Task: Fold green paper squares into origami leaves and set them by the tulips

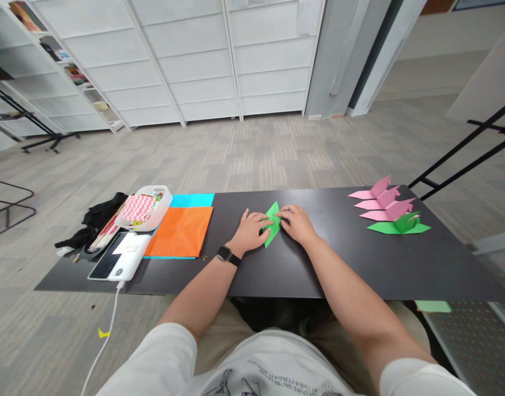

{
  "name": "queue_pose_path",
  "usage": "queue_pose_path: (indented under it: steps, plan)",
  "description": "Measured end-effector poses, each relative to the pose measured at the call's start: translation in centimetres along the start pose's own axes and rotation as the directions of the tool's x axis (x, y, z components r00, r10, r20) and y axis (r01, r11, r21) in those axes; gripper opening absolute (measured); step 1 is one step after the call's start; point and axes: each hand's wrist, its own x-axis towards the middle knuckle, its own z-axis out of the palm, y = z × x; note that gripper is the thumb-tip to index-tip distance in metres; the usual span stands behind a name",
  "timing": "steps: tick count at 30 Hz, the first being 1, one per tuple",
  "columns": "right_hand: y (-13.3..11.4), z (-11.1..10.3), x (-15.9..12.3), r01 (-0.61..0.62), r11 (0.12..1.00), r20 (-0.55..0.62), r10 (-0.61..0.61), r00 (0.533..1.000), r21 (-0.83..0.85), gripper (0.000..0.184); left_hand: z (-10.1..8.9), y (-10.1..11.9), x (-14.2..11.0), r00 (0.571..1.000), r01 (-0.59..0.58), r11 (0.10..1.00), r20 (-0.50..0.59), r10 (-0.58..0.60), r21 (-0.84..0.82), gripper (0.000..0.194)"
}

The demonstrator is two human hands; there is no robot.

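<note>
A green folded paper (272,224), shaped like a narrow diamond, lies on the dark table in front of me. My left hand (253,230), with a black watch on its wrist, holds the paper's left side, fingertips resting on top of it. From the other side my right hand (297,224) has its bent fingers on the paper's right edge. Part of the paper is hidden under the fingers of both hands.
Pink paper cranes (384,202) and a green one (401,224) stand at the table's right. Orange paper sheets (180,231) lie over blue ones on the left. Beyond them are a white plastic box (164,204), a white power bank (133,258) with a cable, a phone (107,258) and black cloth (106,212).
</note>
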Motion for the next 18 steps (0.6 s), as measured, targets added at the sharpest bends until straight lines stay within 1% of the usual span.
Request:
queue_pose_path:
  steps: [4, 7, 10, 14, 18]
  plan:
    - [-0.3, -0.3, 0.0, 0.025, 1.000, -0.002, -0.025, 1.000, -0.014, 0.018, -0.4, 0.2, 0.1, 0.999, 0.006, 1.000, 0.042, -0.005, -0.022, 0.032]
    - [-1.1, -0.5, -0.1, 0.059, 0.998, -0.004, -0.059, 0.998, -0.014, 0.011, -0.3, -0.3, 0.2, 1.000, 0.003, 1.000, 0.020, -0.003, 0.001, 0.030]
    - [-1.7, -0.6, -0.1, 0.100, 0.995, 0.017, -0.100, 0.995, 0.002, 0.009, -0.2, -0.9, 0.2, 1.000, 0.004, 1.000, -0.022, -0.004, 0.013, 0.025]
    - [-1.8, -0.5, 0.2, 0.136, 0.990, 0.044, -0.137, 0.990, 0.026, 0.006, -0.3, -1.2, 0.3, 0.998, 0.002, 1.000, -0.065, -0.001, 0.009, 0.020]
    - [-1.9, -0.7, 0.3, 0.155, 0.986, 0.055, -0.159, 0.986, 0.060, 0.005, -0.5, -1.2, 0.4, 1.000, 0.013, 1.000, -0.026, -0.013, 0.007, 0.014]
